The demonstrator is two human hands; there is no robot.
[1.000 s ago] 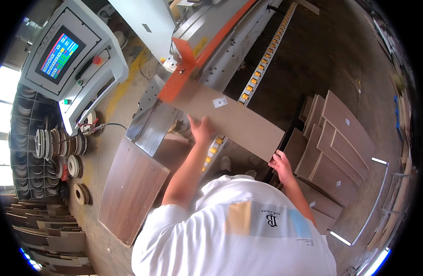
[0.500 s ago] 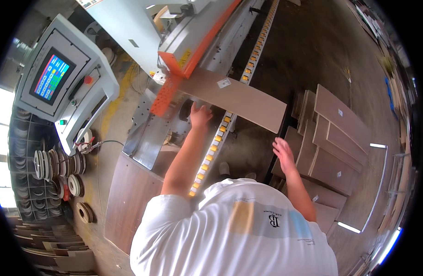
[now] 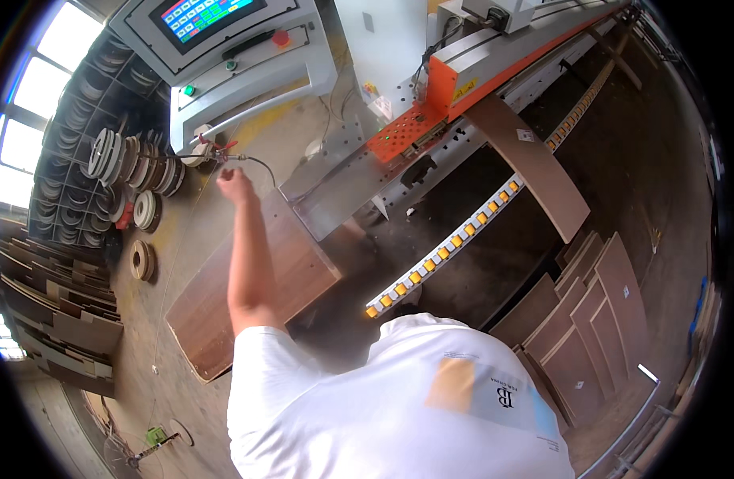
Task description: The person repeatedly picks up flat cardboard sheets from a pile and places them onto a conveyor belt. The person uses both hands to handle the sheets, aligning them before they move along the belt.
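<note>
My left hand is stretched out over the corner of a wood-grain panel, its fingers loosely bent and partly apart. Nothing shows in it. Just beyond the fingertips are a red-handled hose fitting and its dark hose, hanging below the control console; no contact is plain. My right hand is out of sight. A long brown board lies across the yellow roller rail, its far end at the machine's orange guard. No hand touches this board.
Brown boards stand stacked at the right. A metal table joins the machine's near end. Rolls of edge banding sit on the floor and rack at left, with more panels below.
My left hand has left the space beside the board and swung left toward the hose fitting. My right hand has gone out of view. The view has turned left.
</note>
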